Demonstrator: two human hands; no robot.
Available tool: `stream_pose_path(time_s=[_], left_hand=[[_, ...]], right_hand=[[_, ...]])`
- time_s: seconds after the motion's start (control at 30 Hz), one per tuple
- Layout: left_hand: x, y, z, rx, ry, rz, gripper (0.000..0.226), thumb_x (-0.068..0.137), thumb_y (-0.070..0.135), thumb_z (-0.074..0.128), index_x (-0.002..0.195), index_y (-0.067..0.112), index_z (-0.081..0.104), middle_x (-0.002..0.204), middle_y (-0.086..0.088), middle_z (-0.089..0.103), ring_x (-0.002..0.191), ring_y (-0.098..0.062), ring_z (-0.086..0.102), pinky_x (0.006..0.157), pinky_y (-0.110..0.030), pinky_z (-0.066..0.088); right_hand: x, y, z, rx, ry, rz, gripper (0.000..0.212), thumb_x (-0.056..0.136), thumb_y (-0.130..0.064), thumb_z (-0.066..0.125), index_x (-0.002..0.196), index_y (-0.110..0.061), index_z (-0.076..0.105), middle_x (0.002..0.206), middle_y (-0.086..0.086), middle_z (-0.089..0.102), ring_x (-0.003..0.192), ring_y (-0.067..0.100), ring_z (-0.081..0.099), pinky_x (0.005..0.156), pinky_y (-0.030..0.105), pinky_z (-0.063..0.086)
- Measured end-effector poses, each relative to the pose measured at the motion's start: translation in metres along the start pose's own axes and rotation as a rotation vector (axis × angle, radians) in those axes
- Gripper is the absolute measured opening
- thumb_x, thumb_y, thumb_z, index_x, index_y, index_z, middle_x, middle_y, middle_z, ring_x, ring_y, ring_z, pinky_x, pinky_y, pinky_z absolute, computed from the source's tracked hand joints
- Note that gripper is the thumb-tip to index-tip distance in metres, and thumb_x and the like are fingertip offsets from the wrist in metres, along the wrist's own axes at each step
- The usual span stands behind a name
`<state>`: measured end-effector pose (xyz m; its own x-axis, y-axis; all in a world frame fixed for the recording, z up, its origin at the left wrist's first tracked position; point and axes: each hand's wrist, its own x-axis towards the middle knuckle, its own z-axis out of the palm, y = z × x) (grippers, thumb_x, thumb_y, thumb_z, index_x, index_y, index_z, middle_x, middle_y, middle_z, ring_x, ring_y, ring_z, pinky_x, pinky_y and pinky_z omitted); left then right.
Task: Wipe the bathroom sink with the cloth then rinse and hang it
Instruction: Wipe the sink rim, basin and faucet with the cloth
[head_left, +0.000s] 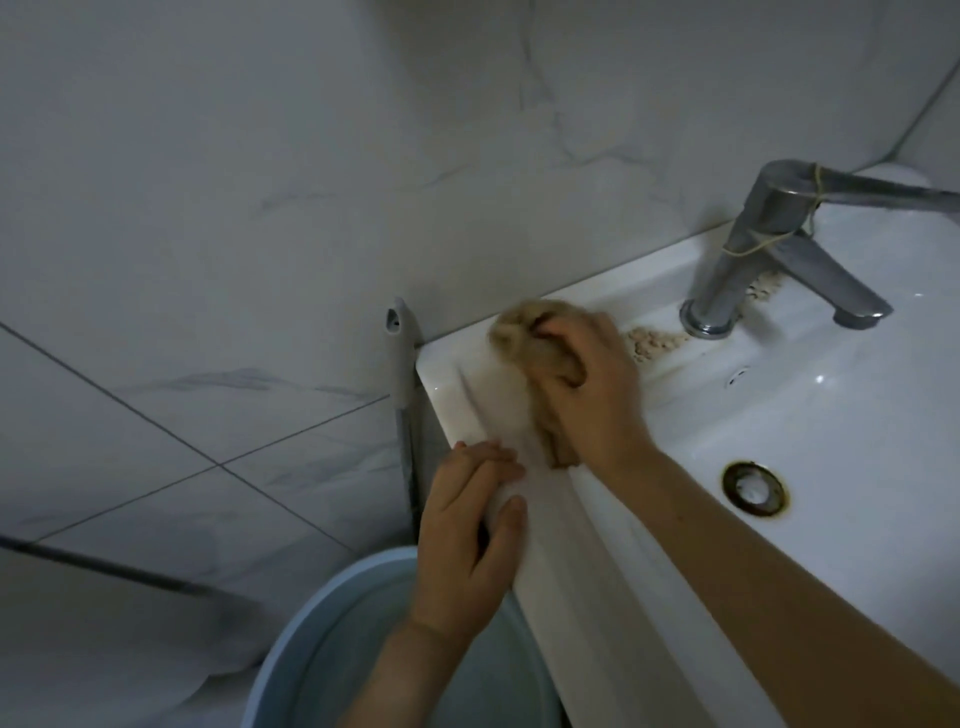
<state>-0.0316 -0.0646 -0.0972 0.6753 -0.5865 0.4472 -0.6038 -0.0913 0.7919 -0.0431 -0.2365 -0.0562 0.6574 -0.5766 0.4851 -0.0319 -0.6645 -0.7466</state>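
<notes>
A white bathroom sink (810, 415) fills the right side, with a metal tap (774, 249) at its back and a stained drain (753, 488) in the bowl. My right hand (592, 384) grips a bunched tan cloth (519, 332) and presses it on the sink's left back rim. The cloth is blurred. A patch of tan grime (652, 343) lies on the rim just right of that hand, near the tap's base. My left hand (472, 535) holds the sink's left front edge, fingers over the top and thumb on the rim.
A light blue basin (332, 639) stands on the tiled floor below the sink's left edge. A grey handle (401, 353) leans in the gap between sink and marble wall. A rubber band loops round the tap.
</notes>
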Motion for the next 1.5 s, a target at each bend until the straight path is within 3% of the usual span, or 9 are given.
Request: stream_pose_path(time_s=[0.13, 0.3, 0.5, 0.77, 0.97, 1.07, 1.17, 1.43, 1.5], left_hand=[[-0.003, -0.003, 0.0, 0.017, -0.008, -0.014, 0.023, 0.091, 0.02, 0.047, 0.097, 0.012, 0.069, 0.112, 0.009, 0.061, 0.119, -0.007, 0.053, 0.109, -0.028, 0.034], [-0.001, -0.001, 0.0, -0.057, -0.002, 0.013, 0.021, 0.091, 0.019, 0.049, 0.095, 0.012, 0.069, 0.109, 0.005, 0.063, 0.11, -0.015, 0.057, 0.097, -0.05, 0.044], [-0.005, -0.005, 0.001, -0.036, 0.041, -0.036, 0.023, 0.087, 0.023, 0.052, 0.095, 0.011, 0.071, 0.114, 0.008, 0.064, 0.123, -0.005, 0.053, 0.112, -0.029, 0.034], [-0.004, -0.004, 0.001, -0.046, 0.021, -0.027, 0.023, 0.088, 0.02, 0.05, 0.094, 0.01, 0.07, 0.111, 0.003, 0.064, 0.118, -0.011, 0.055, 0.112, -0.024, 0.029], [-0.005, -0.002, -0.001, -0.049, 0.013, -0.058, 0.024, 0.087, 0.022, 0.051, 0.095, 0.009, 0.071, 0.114, 0.007, 0.064, 0.123, -0.006, 0.053, 0.113, -0.022, 0.028], [-0.003, 0.0, -0.003, -0.033, -0.022, -0.041, 0.022, 0.089, 0.021, 0.051, 0.094, 0.011, 0.07, 0.113, 0.006, 0.063, 0.122, -0.005, 0.053, 0.113, -0.025, 0.029], [-0.003, -0.001, -0.005, -0.01, -0.044, -0.02, 0.02, 0.089, 0.021, 0.053, 0.095, 0.012, 0.069, 0.113, 0.009, 0.063, 0.12, -0.007, 0.054, 0.112, -0.026, 0.032], [-0.003, -0.003, -0.006, -0.014, -0.039, -0.039, 0.022, 0.087, 0.023, 0.053, 0.095, 0.011, 0.069, 0.112, 0.006, 0.063, 0.124, 0.0, 0.049, 0.112, -0.018, 0.027], [-0.001, 0.001, -0.007, -0.006, -0.056, -0.042, 0.022, 0.087, 0.023, 0.052, 0.096, 0.011, 0.069, 0.112, 0.006, 0.063, 0.124, 0.002, 0.048, 0.111, -0.016, 0.026]], right_hand=[[-0.005, -0.004, 0.011, 0.012, 0.234, 0.213, 0.024, 0.083, -0.015, 0.07, 0.107, -0.015, 0.063, 0.104, 0.001, 0.057, 0.093, 0.01, 0.053, 0.083, 0.013, 0.042], [-0.009, -0.024, 0.03, -0.025, -0.186, -0.147, 0.027, 0.082, -0.007, 0.063, 0.109, -0.009, 0.063, 0.111, 0.007, 0.055, 0.099, 0.017, 0.055, 0.087, 0.022, 0.046], [0.024, 0.011, -0.017, -0.044, 0.156, 0.191, 0.026, 0.082, -0.016, 0.07, 0.107, -0.014, 0.066, 0.098, 0.0, 0.057, 0.089, 0.01, 0.053, 0.078, 0.003, 0.038], [0.038, -0.022, 0.008, -0.06, -0.39, -0.183, 0.019, 0.083, -0.016, 0.071, 0.1, -0.01, 0.072, 0.095, 0.006, 0.059, 0.085, 0.016, 0.056, 0.077, 0.025, 0.045], [0.034, 0.003, -0.017, -0.061, 0.036, 0.111, 0.017, 0.081, -0.019, 0.071, 0.098, -0.016, 0.071, 0.095, 0.0, 0.063, 0.089, 0.015, 0.059, 0.08, 0.015, 0.044], [0.004, -0.015, -0.001, 0.009, -0.098, 0.064, 0.013, 0.084, -0.012, 0.067, 0.097, -0.013, 0.068, 0.098, -0.004, 0.057, 0.086, 0.007, 0.056, 0.078, 0.006, 0.04], [-0.03, -0.001, -0.019, -0.124, -0.351, -0.054, 0.017, 0.083, -0.004, 0.062, 0.097, -0.011, 0.068, 0.095, -0.006, 0.051, 0.087, 0.013, 0.053, 0.079, 0.02, 0.045], [0.007, 0.05, -0.081, -0.197, -0.069, 0.289, 0.019, 0.087, -0.009, 0.062, 0.101, -0.015, 0.073, 0.094, -0.005, 0.071, 0.087, 0.011, 0.067, 0.075, 0.007, 0.048], [0.002, 0.041, -0.067, -0.241, -0.094, 0.279, 0.013, 0.087, -0.011, 0.062, 0.093, -0.01, 0.074, 0.083, 0.0, 0.072, 0.078, 0.015, 0.067, 0.068, 0.017, 0.049]])
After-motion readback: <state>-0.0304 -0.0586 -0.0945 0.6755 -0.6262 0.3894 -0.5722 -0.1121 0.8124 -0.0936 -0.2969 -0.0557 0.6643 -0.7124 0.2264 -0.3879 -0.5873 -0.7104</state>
